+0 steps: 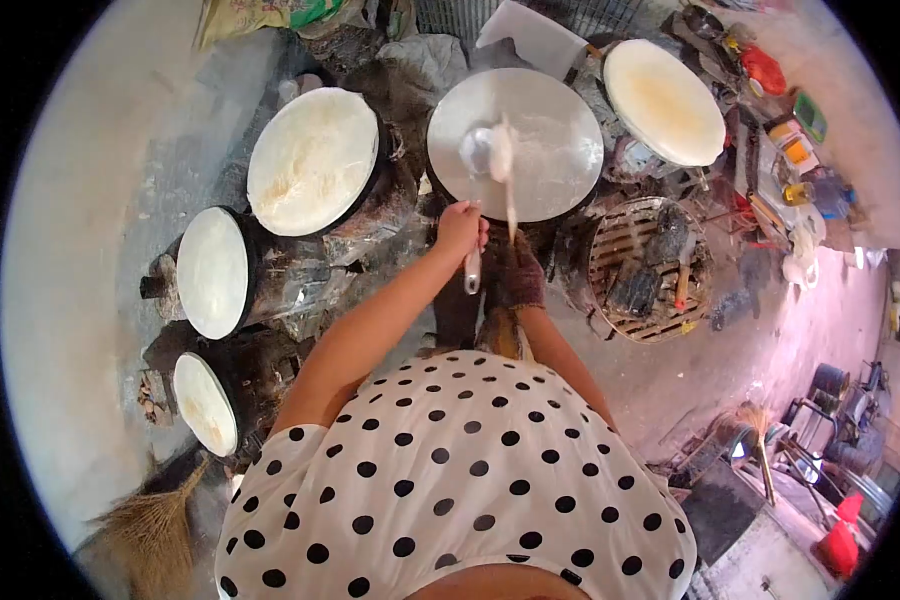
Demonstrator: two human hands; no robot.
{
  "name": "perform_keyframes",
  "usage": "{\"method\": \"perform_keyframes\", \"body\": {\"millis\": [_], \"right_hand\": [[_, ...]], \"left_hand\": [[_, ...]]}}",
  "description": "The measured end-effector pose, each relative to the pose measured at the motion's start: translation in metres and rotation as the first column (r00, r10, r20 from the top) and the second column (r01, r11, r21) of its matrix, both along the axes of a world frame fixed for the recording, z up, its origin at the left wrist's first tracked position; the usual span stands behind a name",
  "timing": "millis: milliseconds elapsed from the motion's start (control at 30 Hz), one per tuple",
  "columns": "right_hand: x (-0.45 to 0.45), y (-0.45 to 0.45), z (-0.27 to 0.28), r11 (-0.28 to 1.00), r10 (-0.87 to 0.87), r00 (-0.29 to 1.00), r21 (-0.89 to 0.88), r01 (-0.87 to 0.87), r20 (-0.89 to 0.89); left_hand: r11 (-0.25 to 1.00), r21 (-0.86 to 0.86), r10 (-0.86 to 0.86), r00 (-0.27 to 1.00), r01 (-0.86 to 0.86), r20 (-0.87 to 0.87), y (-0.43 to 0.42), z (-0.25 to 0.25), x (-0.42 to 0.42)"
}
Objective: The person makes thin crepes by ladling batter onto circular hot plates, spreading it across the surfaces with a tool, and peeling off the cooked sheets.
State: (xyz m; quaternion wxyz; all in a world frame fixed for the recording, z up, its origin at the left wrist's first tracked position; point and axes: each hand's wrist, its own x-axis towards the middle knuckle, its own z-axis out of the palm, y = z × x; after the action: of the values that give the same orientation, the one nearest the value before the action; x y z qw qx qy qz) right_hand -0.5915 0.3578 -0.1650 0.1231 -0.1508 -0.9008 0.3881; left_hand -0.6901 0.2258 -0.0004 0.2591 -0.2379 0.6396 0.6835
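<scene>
A round, flat griddle [560, 125] lies in front of me, its grey surface partly coated with pale, wet-looking batter. My left hand [459, 230] is bare and closed around the handle of a ladle [472, 272]; the bowl end is a pale blur over the griddle. My right hand [522, 280], in a dark glove, grips the near end of a long wooden stick [512, 205]. The far end of that stick is whitish and smeared by motion, close to the ladle's bowl. Whether either tool touches the griddle I cannot tell.
Pale sheets cover a griddle [313, 160] at left, two smaller ones [212, 272] [205, 404] nearer me, and one [665, 102] at right. A slatted round grate [615, 240] holds dark blocks and a red-handled tool [682, 285]. A straw broom [155, 520] lies lower left.
</scene>
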Motion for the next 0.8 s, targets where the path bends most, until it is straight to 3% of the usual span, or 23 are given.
{"method": "perform_keyframes", "body": {"millis": [67,100,133,200,233,300,333,400,433,467,533,600,633,667,733,767,800], "right_hand": [[-0.02,-0.005,0.029,0.905,0.138,0.982,-0.387,-0.177,-0.127],[-0.021,0.011,0.064,0.87,0.21,0.974,-0.471,-0.144,0.09],[-0.019,0.028,0.085,0.869,0.208,0.974,-0.473,-0.141,0.091],[-0.022,0.057,0.103,0.778,0.138,0.985,-0.604,-0.175,-0.108],[-0.024,0.072,0.106,0.836,0.149,0.984,-0.519,-0.177,-0.096],[-0.035,0.09,0.088,0.961,0.227,0.97,-0.179,-0.209,0.086],[-0.043,0.092,0.071,0.952,0.294,0.916,0.002,-0.306,0.272],[-0.059,0.09,0.039,0.793,0.391,0.708,0.175,-0.583,0.588],[-0.069,0.088,0.031,0.718,0.422,0.613,0.166,-0.676,0.667],[-0.076,0.09,0.029,0.891,0.45,0.853,-0.063,-0.45,0.263],[-0.078,0.11,0.025,0.976,0.21,0.973,-0.076,-0.204,0.09],[-0.079,0.081,0.071,0.922,0.122,0.86,0.264,-0.282,0.495],[-0.071,0.084,0.04,0.795,0.47,0.851,0.308,-0.524,0.234],[-0.07,0.088,0.028,0.826,0.493,0.849,0.202,-0.526,0.189],[-0.103,0.092,0.016,0.888,0.447,0.89,-0.165,-0.43,0.085],[-0.119,0.082,0.017,0.87,0.456,0.889,-0.234,-0.434,0.047],[-0.135,0.067,0.017,0.858,0.474,0.88,-0.239,-0.454,0.035]], "left_hand": [[1.0,0.027,-0.002,1.0,0.002,-0.023,-0.008,-0.008,0.0],[0.871,0.477,0.083,0.993,-0.114,0.086,-0.03,-0.005,0.003],[0.542,0.805,0.106,0.97,-0.241,0.219,-0.047,0.001,0.005],[0.724,0.673,0.144,0.987,-0.15,0.064,-0.061,0.064,0.038],[0.724,0.669,0.157,0.985,-0.166,0.074,-0.066,0.068,0.046],[0.753,0.646,0.173,0.985,-0.124,-0.013,-0.069,0.072,0.05],[0.75,0.647,0.193,0.981,-0.137,-0.016,-0.069,0.074,0.047],[0.564,0.775,0.207,0.957,-0.287,0.204,-0.074,0.078,0.045],[0.558,0.772,0.242,0.95,-0.304,0.199,-0.078,0.079,0.049],[0.515,0.781,0.238,0.935,-0.352,0.265,-0.085,0.079,0.057],[0.451,0.781,0.292,0.899,-0.431,0.327,-0.107,0.072,0.085],[0.287,0.868,0.252,0.906,-0.404,0.339,-0.138,0.06,0.111],[0.227,0.783,0.345,0.799,-0.58,0.492,-0.149,0.071,0.119],[0.198,0.785,0.385,0.783,-0.588,0.489,-0.159,0.083,0.132],[0.505,0.635,0.549,0.785,-0.584,0.286,-0.19,0.106,0.16],[0.728,0.443,0.557,0.828,-0.523,0.063,-0.203,0.116,0.178],[0.715,0.447,0.574,0.816,-0.538,0.063,-0.217,0.12,0.194]]}}
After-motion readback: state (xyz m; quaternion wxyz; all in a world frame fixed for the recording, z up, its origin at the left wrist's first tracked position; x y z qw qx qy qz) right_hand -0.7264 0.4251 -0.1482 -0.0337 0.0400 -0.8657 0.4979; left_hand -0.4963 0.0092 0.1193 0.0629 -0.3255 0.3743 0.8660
